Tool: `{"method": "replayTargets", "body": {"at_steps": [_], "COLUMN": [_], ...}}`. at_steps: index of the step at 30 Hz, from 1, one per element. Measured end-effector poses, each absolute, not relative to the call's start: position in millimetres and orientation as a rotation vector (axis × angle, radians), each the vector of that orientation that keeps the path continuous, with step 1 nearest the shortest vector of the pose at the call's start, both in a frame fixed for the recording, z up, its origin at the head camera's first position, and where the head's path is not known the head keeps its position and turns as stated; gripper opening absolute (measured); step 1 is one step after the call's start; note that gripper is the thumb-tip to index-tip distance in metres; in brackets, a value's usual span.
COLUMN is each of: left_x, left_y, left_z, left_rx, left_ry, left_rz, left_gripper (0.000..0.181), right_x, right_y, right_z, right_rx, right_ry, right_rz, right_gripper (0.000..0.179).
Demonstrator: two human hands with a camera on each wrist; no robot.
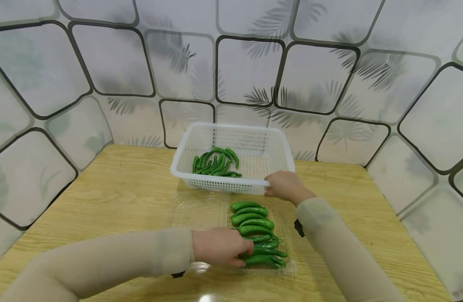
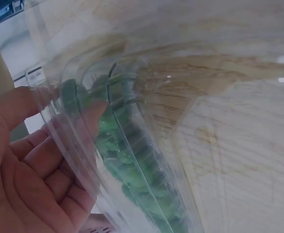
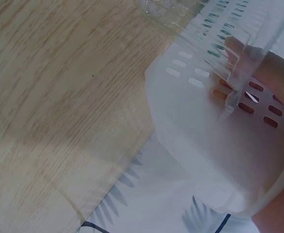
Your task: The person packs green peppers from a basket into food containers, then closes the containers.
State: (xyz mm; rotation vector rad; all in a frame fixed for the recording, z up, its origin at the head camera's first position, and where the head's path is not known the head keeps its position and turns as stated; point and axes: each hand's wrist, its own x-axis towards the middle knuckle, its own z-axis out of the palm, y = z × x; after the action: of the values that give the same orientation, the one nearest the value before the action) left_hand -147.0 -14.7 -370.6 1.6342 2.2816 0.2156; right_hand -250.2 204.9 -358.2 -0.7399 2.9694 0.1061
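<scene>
1 white basket (image 1: pixel 224 184), ctr of frame, w/ a pepper pile (image 1: pixel 216 162), too overlapped to count. R hand (image 1: pixel 286 185) grips it at front right. Just below, 1 clear tray (image 1: pixel 279 226), approx. 9 green peppers (image 1: pixel 256 223); L hand (image 1: pixel 222 247), lower ctr, fingers bent beside them; can't tell if pinching.

The worktop (image 1: pixel 133 188) has a pale yellow wood-grain surface marked with a few small dark specks. Along its far edge stands a whitish back wall (image 1: pixel 250 71) printed with rounded black and grey outlines and feathery grey leaves, while a matching left wall (image 1: pixel 27 88) and right wall (image 1: pixel 435 126) run along the side edges, joining it at the far corners. The left wrist view also catches a dark blue shape (image 2: pixel 4 9), too blurred to name.
</scene>
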Motion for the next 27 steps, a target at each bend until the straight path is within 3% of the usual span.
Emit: {"method": "replayTargets", "body": {"at_steps": [10, 27], "left_x": [-147.5, -144.3], "left_y": [-13.1, -10.9], "left_z": [-373.1, -372.2], "left_rx": [1.685, 1.662], "left_ry": [2.288, 2.379], "left_rz": [0.15, 0.041], "left_gripper": [0.006, 0.015], "right_x": [-250.6, -251.9], "right_y": [205.4, 205.1], "right_z": [-358.8, -359.9], "right_rx": [-0.75, -0.74], "right_ry": [2.976, 2.966], "right_rz": [0.127, 0.111], "right_gripper": [0.019, 0.018]}}
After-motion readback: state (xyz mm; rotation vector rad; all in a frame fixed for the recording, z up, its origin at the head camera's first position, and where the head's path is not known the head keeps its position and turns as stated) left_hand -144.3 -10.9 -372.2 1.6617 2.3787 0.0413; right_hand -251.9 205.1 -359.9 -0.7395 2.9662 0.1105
